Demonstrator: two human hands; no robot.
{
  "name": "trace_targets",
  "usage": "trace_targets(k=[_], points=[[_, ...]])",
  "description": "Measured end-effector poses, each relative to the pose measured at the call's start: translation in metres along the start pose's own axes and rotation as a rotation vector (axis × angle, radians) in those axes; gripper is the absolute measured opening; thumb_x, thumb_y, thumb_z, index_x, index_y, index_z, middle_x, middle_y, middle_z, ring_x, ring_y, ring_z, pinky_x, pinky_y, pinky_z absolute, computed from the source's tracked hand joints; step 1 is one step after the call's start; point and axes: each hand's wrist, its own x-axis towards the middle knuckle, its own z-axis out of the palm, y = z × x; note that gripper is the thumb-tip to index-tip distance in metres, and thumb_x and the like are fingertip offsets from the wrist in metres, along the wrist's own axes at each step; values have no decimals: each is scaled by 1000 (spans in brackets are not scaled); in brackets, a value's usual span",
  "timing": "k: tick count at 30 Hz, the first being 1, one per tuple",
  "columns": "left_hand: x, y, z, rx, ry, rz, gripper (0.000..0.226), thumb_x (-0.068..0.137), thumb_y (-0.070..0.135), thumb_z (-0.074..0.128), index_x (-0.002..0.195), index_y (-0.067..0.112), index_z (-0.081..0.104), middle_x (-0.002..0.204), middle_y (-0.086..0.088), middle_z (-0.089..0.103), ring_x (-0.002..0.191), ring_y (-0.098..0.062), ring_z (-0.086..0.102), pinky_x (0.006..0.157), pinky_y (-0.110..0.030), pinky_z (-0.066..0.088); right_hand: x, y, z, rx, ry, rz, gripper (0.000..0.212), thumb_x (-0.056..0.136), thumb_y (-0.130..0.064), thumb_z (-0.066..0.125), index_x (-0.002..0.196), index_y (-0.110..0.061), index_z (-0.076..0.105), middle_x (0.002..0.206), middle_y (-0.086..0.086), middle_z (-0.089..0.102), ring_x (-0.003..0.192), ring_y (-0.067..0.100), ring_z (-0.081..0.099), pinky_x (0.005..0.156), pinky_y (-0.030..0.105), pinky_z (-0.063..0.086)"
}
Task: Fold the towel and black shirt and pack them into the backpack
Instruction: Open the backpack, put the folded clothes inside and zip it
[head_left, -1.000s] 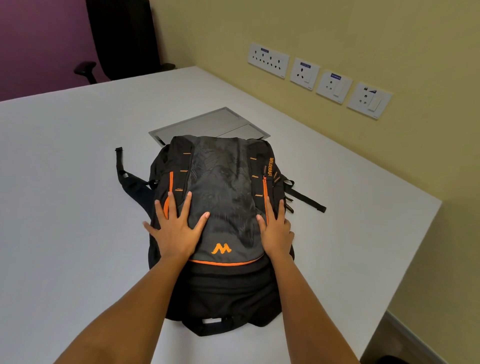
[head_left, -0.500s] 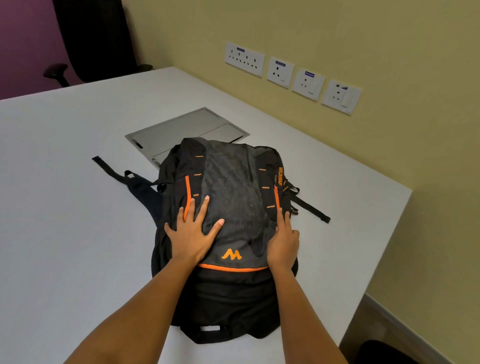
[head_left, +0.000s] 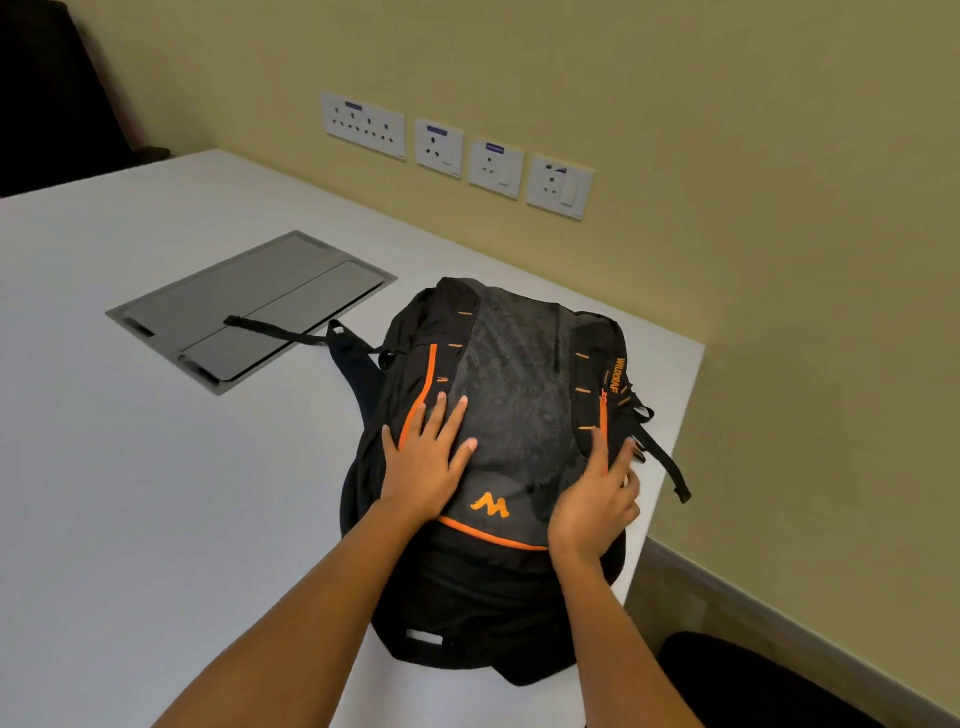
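The backpack (head_left: 519, 374) is laid flat on the white table (head_left: 156, 519), near its right edge. At left, a strap (head_left: 270, 328) is draped across a grey inset panel (head_left: 249, 291). The left hand (head_left: 423, 462) is pressed flat on the front with fingers spread. The right hand (head_left: 595, 501) is laid open beside the orange zip (head_left: 603, 415), with nothing gripped.

A black fabric backpack (head_left: 511, 384) is patterned in grey and trimmed with orange piping (head_left: 415, 410) and an orange M logo (head_left: 490, 505). The flat tabletop (head_left: 156, 519) is coloured white, the painted wall (head_left: 779, 208) yellow.
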Motion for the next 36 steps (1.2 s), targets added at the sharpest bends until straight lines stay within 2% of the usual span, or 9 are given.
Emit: trace_targets(k=[2, 3, 6, 8, 11, 18, 25, 31, 36], points=[[-20, 10, 22, 53, 84, 71, 69, 84, 71, -7, 147, 43, -6, 160, 5, -8, 147, -21, -8, 113, -57, -2, -12, 4, 3, -88, -2, -188, 60, 83, -7, 61, 139, -24, 46, 151, 11, 35, 132, 42, 39, 93, 61, 40], [-27, 11, 32, 91, 119, 93, 68, 86, 70, -7, 148, 43, -3, 160, 3, -6, 147, -23, -6, 112, -58, -1, -17, 5, 5, -112, -12, -244, 53, 87, -17, 56, 138, -25, 47, 148, 10, 40, 132, 42, 40, 93, 63, 39], [-31, 5, 47, 152, 129, 73, 62, 92, 66, 4, 149, 42, 3, 160, -2, 2, 146, -26, -1, 108, -61, 5, -22, 4, 8, -144, -67, -260, 51, 93, -40, 30, 142, -29, 41, 147, 5, 43, 135, 38, 38, 96, 66, 35], [-27, 1, 50, 163, 110, 71, 62, 89, 68, -1, 147, 45, -6, 159, 1, -9, 145, -25, -10, 108, -62, -2, -20, 9, 12, -174, -78, -279, 54, 94, -44, 24, 145, -31, 35, 150, 3, 39, 138, 36, 33, 97, 67, 34], [-14, 2, 50, 157, 89, 93, 66, 81, 72, -12, 142, 49, -18, 154, 7, -28, 143, -22, -25, 107, -60, -15, -13, 9, 19, -190, -86, -244, 54, 94, -46, 23, 147, -34, 30, 152, 4, 35, 140, 34, 29, 98, 67, 32], [32, 9, 42, 170, -15, 185, 66, 77, 72, -8, 138, 51, -23, 148, 10, -38, 141, -20, -30, 110, -59, -14, 7, 4, 35, -177, -67, -99, 59, 97, -45, 32, 150, -36, 6, 159, 2, 12, 146, 29, 6, 107, 66, 17], [96, 37, 46, 165, -43, 256, 66, 75, 69, -12, 137, 49, -24, 146, 9, -39, 138, -19, -33, 109, -62, -12, 63, 5, 44, -183, -97, -44, 56, 99, -45, 20, 148, -40, -6, 161, 0, 0, 147, 28, -4, 109, 67, 12], [142, 52, 55, 176, -33, 271, 67, 78, 75, -9, 137, 48, -24, 153, 7, -32, 142, -22, -28, 108, -63, -11, 108, 5, 51, -187, -104, -39, 55, 101, -44, 19, 147, -40, -9, 160, -1, -5, 147, 27, -10, 110, 67, 9], [167, 57, 59, 187, -34, 269, 65, 79, 70, -7, 138, 49, -24, 154, 7, -30, 142, -22, -27, 108, -63, -13, 134, 4, 60, -197, -129, -42, 54, 101, -45, 16, 147, -41, -13, 160, -2, -7, 146, 27, -12, 110, 67, 9]])
